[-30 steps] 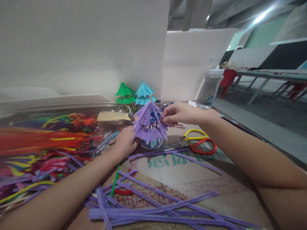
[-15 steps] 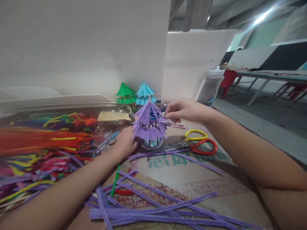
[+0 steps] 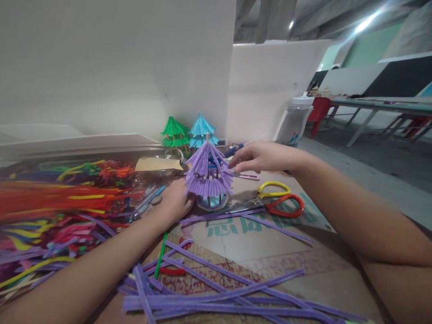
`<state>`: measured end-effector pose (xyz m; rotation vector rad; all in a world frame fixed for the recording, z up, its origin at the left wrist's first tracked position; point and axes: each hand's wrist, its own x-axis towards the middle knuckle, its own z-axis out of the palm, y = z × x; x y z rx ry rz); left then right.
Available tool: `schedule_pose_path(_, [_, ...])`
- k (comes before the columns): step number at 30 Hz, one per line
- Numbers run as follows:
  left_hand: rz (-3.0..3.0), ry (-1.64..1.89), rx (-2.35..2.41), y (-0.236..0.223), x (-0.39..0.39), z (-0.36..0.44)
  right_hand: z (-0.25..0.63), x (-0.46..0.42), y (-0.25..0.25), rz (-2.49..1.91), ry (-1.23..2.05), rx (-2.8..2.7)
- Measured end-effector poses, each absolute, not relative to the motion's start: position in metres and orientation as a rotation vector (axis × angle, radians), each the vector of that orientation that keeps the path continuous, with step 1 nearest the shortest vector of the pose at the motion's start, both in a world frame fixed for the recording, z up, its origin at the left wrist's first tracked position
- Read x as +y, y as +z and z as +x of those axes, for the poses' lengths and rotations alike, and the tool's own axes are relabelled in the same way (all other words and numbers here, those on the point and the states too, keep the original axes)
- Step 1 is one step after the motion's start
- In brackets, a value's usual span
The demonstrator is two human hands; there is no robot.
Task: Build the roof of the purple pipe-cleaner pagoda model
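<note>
A small purple pipe-cleaner pagoda (image 3: 208,173) stands on a pale blue base in the middle of the table. My left hand (image 3: 173,202) rests against its lower left side, fingers curled round the base. My right hand (image 3: 259,156) hovers at the roof's right side, fingers partly stretched out and just off the purple strands, holding nothing. Several loose purple pipe cleaners (image 3: 222,292) lie across the cardboard in front of me.
Scissors with a red and a yellow handle (image 3: 278,201) lie right of the pagoda. Green (image 3: 174,132) and blue (image 3: 201,130) pagodas stand behind it by the wall. A heap of coloured pipe cleaners (image 3: 50,202) fills the left. A clear plastic jar (image 3: 295,120) stands at the back right.
My right hand has let go of its pinch on the roof strands and opened, drawing slightly right and up. The left hand has stayed at the base.
</note>
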<state>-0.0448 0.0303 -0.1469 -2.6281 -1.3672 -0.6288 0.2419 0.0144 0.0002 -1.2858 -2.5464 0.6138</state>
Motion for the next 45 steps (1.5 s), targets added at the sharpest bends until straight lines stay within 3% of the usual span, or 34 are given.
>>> schedule_pose_path(5, [-2.635,-0.626,-1.362,-0.148,0.030,-0.045,0.240,0.003,0.004,-1.149,0.787,-2.602])
schedule_pose_path(11, [-2.653,-0.620,-1.345,-0.147,0.031,-0.045,0.237,-0.008,0.012,-0.958,0.764,-2.348])
schedule_pose_path(16, [-2.656,-0.621,-1.336,-0.146,0.031,-0.045,0.236,-0.007,0.008,-1.002,0.864,-2.364])
schedule_pose_path(24, [-2.637,-0.653,-1.378,-0.148,0.030,-0.045,0.223,-0.002,-0.010,-1.152,-0.124,-2.576])
schedule_pose_path(30, [-2.636,-0.601,-1.331,-0.147,0.031,-0.046,0.217,-0.003,-0.017,-1.175,-0.390,-2.619])
schedule_pose_path(34, [-2.643,-0.597,-1.301,-0.145,0.031,-0.045,0.216,-0.005,-0.014,-1.175,-0.242,-2.647])
schedule_pose_path(40, [-2.659,-0.647,-1.342,-0.145,0.029,-0.045,0.229,-0.005,0.001,-1.057,0.285,-2.723])
schedule_pose_path(45, [-2.650,-0.660,-1.349,-0.146,0.029,-0.044,0.234,-0.005,0.006,-1.094,0.316,-2.649])
